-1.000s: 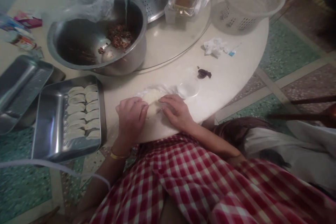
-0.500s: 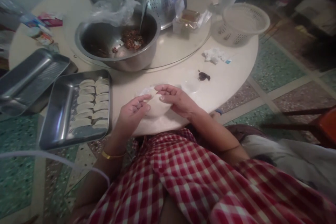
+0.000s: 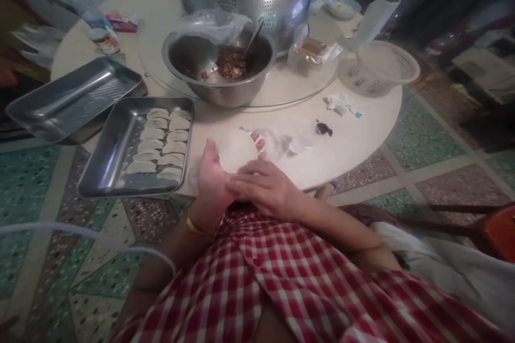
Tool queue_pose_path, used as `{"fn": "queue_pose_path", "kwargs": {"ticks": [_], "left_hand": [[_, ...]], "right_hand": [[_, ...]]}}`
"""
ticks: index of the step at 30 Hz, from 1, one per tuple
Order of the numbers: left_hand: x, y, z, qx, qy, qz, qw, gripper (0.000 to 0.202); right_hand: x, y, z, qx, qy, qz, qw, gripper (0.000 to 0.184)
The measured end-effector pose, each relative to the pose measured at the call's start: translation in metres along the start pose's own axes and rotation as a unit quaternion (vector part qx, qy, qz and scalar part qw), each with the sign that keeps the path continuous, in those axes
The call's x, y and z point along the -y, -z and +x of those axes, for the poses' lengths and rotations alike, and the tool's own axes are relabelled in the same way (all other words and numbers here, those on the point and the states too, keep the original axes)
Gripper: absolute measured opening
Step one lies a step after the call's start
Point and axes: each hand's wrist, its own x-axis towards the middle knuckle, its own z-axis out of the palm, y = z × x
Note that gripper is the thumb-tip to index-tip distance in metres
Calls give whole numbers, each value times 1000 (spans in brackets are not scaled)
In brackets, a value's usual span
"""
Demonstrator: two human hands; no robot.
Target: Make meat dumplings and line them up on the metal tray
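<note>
While at table over tiled floor, left hand spread under wrapper, right unclear.

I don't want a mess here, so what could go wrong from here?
The metal tray juts past the table edge near your left hand, so a bump might tip it. Its dumplings lie close together and could stick. The dough round resting on that hand might slip or tear if tugged.
</note>
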Motion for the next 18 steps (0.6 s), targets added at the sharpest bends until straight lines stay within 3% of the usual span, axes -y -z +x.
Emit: {"fn": "queue_pose_path", "kwargs": {"ticks": [2, 5, 8, 10, 12, 14, 18], "left_hand": [[-6, -1, -3, 5, -39, 13, 999, 69], [-10, -6, -8, 34, -39, 40, 998, 73], [-13, -16, -8, 43, -17, -25, 999, 75], [-15, -22, -5, 44, -15, -89, 995, 63], [-18, -29, -2, 46, -17, -137, 989, 51], [-22, -34, 4, 45, -10, -171, 984, 51], [-31, -42, 23, 24, 11, -218, 976, 51]], "right_hand": [[12, 8, -12, -2, 0, 0, 1000, 28], [20, 23, -21, -40, -58, 0, 998, 34], [14, 37, -22, -87, -147, 9, 985, 41], [5, 46, -19, -117, -200, 18, 973, 37], [-9, 57, -13, -150, -244, 16, 958, 30], [-30, 69, -5, -181, -283, -2, 942, 22], [-97, 89, 25, -207, -313, -52, 925, 17]]}}
